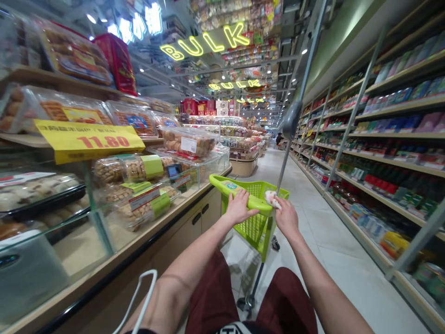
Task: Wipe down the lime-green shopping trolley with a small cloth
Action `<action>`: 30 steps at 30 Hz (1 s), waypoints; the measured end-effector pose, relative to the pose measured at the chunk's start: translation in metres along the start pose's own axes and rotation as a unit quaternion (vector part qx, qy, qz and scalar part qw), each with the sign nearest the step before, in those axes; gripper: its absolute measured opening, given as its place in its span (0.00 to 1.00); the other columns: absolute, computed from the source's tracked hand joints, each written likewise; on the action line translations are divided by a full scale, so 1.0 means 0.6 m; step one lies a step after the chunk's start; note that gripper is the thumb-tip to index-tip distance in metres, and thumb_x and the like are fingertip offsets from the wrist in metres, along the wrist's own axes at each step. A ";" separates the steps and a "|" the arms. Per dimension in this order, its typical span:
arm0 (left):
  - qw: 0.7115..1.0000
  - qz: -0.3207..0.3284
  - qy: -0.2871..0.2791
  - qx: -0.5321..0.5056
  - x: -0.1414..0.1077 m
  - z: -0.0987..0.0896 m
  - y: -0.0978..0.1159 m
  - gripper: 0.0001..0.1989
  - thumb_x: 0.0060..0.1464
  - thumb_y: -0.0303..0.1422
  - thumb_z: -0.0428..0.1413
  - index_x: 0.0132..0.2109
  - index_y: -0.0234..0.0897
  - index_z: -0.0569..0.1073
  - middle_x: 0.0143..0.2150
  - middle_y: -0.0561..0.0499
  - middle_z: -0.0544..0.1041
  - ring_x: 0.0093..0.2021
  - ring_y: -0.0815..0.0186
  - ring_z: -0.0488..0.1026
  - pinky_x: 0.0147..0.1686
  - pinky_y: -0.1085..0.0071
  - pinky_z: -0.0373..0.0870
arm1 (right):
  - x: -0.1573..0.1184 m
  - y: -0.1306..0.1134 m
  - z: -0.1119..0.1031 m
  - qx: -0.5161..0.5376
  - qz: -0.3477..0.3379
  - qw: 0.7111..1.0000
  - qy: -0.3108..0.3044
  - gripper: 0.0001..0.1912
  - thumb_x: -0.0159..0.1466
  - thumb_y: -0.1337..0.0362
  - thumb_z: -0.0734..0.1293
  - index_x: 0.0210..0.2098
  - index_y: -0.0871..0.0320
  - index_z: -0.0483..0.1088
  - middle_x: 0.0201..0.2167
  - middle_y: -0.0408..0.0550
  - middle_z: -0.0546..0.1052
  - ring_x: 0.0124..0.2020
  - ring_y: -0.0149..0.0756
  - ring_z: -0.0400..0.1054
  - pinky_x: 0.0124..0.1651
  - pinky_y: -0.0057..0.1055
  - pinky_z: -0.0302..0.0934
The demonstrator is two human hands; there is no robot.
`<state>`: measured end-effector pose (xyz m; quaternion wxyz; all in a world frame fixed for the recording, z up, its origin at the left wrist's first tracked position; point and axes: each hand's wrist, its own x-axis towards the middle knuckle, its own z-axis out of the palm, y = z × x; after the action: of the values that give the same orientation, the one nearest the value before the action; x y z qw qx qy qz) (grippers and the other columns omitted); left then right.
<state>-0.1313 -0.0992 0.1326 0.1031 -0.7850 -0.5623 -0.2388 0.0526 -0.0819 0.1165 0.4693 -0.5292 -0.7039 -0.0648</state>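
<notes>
Both my hands rest on the handle of a lime-green plastic shopping cart (255, 222), which stands in front of my legs. My left hand (239, 207) is wrapped over the handle's bar (243, 192). My right hand (287, 215) grips the bar's right end. A crumpled white tissue or wrapper (273, 199) pokes out just beside my right fingers; I cannot tell whether they pinch it. A tall grey pole (288, 134) rises from the cart's far side. The cart's basket looks bare where it shows.
Along the left runs a bulk food counter (174, 208) with glass bins of packed baked goods and a yellow 11.80 price sign (88, 140). Packed shelves (382, 153) line the right of the tiled aisle floor (333, 241). A person (279, 138) stands far down the aisle.
</notes>
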 end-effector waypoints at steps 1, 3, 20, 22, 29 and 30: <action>1.000 -0.003 0.000 0.007 0.000 0.000 -0.006 0.32 0.52 0.51 0.45 0.57 0.35 0.58 0.62 0.43 0.57 0.62 0.55 0.50 0.58 0.48 0.44 | -0.001 0.004 0.001 -0.014 0.001 1.000 0.017 0.25 0.50 0.75 0.56 0.45 0.61 0.70 0.48 0.55 0.70 0.50 0.44 0.62 0.53 0.42 0.56; 1.000 0.004 0.007 0.024 -0.001 0.001 -0.011 0.30 0.52 0.52 0.44 0.56 0.37 0.60 0.61 0.43 0.59 0.62 0.55 0.50 0.58 0.47 0.43 | -0.005 0.001 0.003 -0.017 -0.007 0.999 0.034 0.25 0.50 0.75 0.56 0.46 0.61 0.70 0.52 0.55 0.67 0.53 0.44 0.59 0.55 0.43 0.54; 0.996 -0.069 0.045 0.034 0.004 -0.005 0.034 0.31 0.54 0.48 0.44 0.59 0.33 0.56 0.64 0.42 0.52 0.63 0.55 0.46 0.60 0.50 0.40 | -0.007 0.027 -0.049 -0.039 0.009 0.999 -0.012 0.25 0.51 0.75 0.55 0.47 0.64 0.68 0.51 0.57 0.67 0.52 0.43 0.62 0.54 0.38 0.57; 0.994 -0.090 0.042 0.040 0.005 -0.002 0.022 0.32 0.54 0.49 0.43 0.59 0.32 0.56 0.63 0.40 0.52 0.64 0.54 0.45 0.59 0.49 0.40 | -0.010 0.019 -0.049 -0.038 0.021 0.999 -0.009 0.26 0.51 0.76 0.55 0.49 0.64 0.66 0.54 0.56 0.65 0.53 0.42 0.61 0.54 0.37 0.57; 0.996 -0.051 0.046 0.057 0.000 0.001 0.028 0.29 0.54 0.47 0.43 0.57 0.33 0.59 0.60 0.41 0.60 0.62 0.56 0.51 0.60 0.53 0.39 | -0.023 -0.030 -0.024 -0.037 -0.045 0.998 -0.013 0.30 0.50 0.78 0.55 0.51 0.58 0.64 0.56 0.53 0.62 0.57 0.40 0.55 0.59 0.44 0.48; 0.997 -0.042 0.042 0.056 -0.002 -0.001 0.028 0.29 0.54 0.47 0.44 0.57 0.33 0.59 0.60 0.41 0.60 0.61 0.56 0.51 0.60 0.54 0.40 | -0.022 -0.026 -0.024 -0.036 -0.054 0.998 -0.007 0.30 0.50 0.78 0.55 0.51 0.58 0.64 0.55 0.53 0.63 0.57 0.40 0.55 0.58 0.44 0.48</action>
<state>-0.1159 -0.1064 0.1344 0.1598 -0.7430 -0.6025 -0.2438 0.0488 -0.1060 0.1210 0.4413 -0.5075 -0.7317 -0.1114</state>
